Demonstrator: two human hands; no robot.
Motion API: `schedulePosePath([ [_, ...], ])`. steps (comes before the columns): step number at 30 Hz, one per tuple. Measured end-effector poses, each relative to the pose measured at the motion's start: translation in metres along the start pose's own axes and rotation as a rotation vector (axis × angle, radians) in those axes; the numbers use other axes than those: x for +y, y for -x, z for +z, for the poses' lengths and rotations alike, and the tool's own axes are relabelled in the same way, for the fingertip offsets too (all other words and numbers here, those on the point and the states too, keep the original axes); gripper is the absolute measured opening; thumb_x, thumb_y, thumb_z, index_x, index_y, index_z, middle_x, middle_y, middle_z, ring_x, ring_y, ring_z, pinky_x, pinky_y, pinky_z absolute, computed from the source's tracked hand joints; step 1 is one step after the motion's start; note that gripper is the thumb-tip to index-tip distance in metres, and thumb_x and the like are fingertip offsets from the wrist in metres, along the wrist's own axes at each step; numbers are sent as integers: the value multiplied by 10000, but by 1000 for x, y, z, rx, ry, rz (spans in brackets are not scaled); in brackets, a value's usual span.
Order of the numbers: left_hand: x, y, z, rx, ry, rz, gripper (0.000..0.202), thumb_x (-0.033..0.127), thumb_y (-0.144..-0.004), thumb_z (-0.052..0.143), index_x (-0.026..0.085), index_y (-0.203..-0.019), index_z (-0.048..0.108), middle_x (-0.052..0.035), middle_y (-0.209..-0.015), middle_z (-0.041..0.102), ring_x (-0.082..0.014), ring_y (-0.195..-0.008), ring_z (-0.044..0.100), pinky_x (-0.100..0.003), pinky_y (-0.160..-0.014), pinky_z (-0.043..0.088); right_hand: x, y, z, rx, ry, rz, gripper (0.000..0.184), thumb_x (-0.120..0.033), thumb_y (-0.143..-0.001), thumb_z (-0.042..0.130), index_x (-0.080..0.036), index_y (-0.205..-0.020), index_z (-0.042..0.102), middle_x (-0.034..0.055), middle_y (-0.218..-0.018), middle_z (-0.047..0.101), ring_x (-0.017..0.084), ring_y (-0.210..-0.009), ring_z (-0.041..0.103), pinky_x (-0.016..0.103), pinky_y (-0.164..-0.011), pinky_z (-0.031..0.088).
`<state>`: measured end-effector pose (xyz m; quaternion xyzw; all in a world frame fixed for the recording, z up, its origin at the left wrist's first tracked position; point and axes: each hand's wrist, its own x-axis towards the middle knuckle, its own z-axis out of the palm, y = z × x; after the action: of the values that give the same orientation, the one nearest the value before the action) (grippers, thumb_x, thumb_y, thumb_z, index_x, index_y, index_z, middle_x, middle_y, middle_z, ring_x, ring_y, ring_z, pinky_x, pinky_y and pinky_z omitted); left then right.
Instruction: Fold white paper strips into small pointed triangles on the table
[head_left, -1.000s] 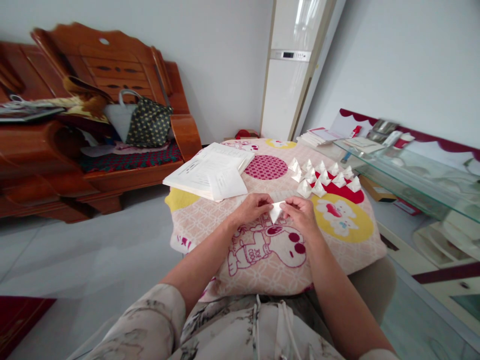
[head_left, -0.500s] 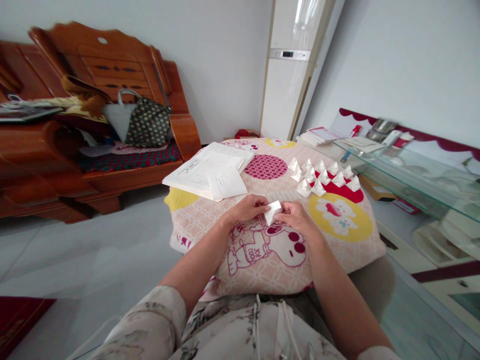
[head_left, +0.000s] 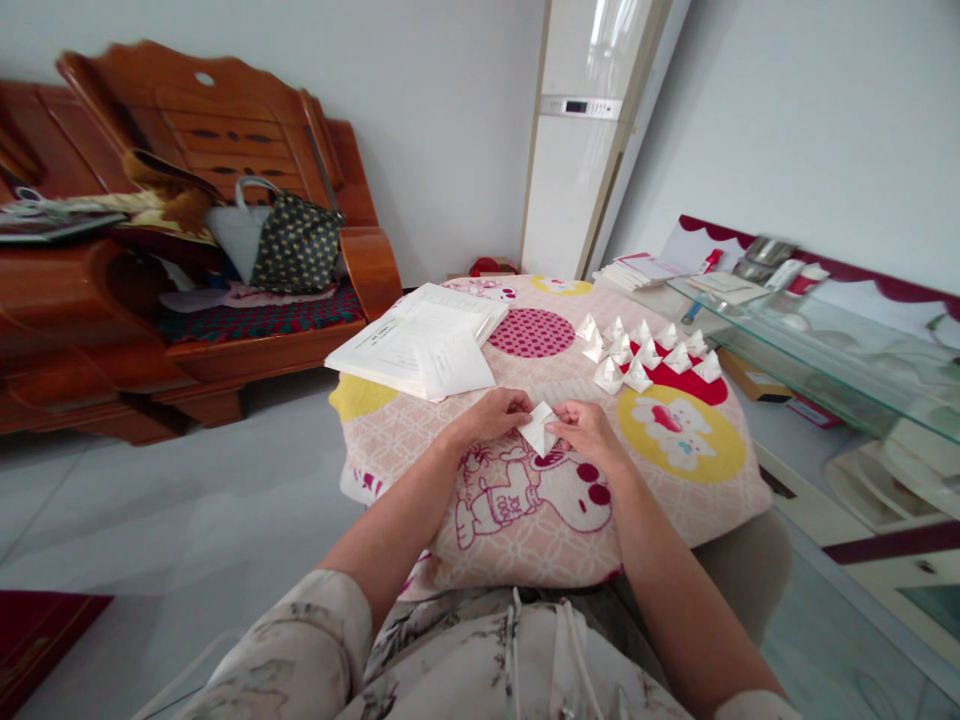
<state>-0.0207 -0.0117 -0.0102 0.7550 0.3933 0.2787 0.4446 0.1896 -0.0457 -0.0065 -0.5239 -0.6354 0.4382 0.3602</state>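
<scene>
A small folded piece of white paper [head_left: 539,430] is pinched between both my hands over a cartoon-printed blanket [head_left: 525,500]. My left hand [head_left: 493,413] grips its left corner with closed fingers. My right hand [head_left: 589,432] holds its right side, fingers curled. Farther away on the blanket, several finished white folded paper pieces [head_left: 646,355] sit in rows. A stack of white paper sheets [head_left: 420,340] lies at the far left of the blanket.
A wooden bench [head_left: 150,250] with a dotted bag [head_left: 296,245] stands at the left. A tall white air-conditioner unit [head_left: 577,140] is behind. A glass shelf unit [head_left: 825,340] with books and tins runs along the right. Grey floor lies at the left.
The paper piece has been turned and lowered between my hands, now showing a diamond face. Both hands shifted slightly toward me.
</scene>
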Motion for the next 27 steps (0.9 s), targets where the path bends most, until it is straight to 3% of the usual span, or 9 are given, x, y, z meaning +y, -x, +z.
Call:
schedulePosePath([
  [6,-2,-2,2,-2,-16,-45,162,250,-781,613,140,-887,668,16,-658,631,-111,-547,539,-211,-518,393,4,-2,4,59,73,-7,121,-233,-696,664,-164,-796,660,-23,-595,640,115,-442,524,224,-422,375],
  [15,4,-1,13,140,-411,-62,124,185,-769,658,167,-890,677,2,-712,676,-145,-641,588,-249,-607,392,8,-3,6,283,418,-100,159,-214,-657,779,-185,-802,719,30,-696,714,193,-673,660,286,-627,467],
  [20,5,-1,20,175,-508,-101,206,298,-786,718,169,-943,685,-27,-756,683,-174,-673,590,-272,-622,382,10,-4,6,269,499,-137,116,-215,-688,785,-192,-780,718,44,-699,714,199,-671,657,296,-637,459],
  [27,13,-3,19,142,-440,-171,239,309,-733,765,166,-906,684,-30,-781,692,-186,-709,619,-267,-623,394,11,-4,6,259,497,-114,132,-219,-695,782,-176,-807,727,45,-708,707,202,-681,653,296,-640,450],
])
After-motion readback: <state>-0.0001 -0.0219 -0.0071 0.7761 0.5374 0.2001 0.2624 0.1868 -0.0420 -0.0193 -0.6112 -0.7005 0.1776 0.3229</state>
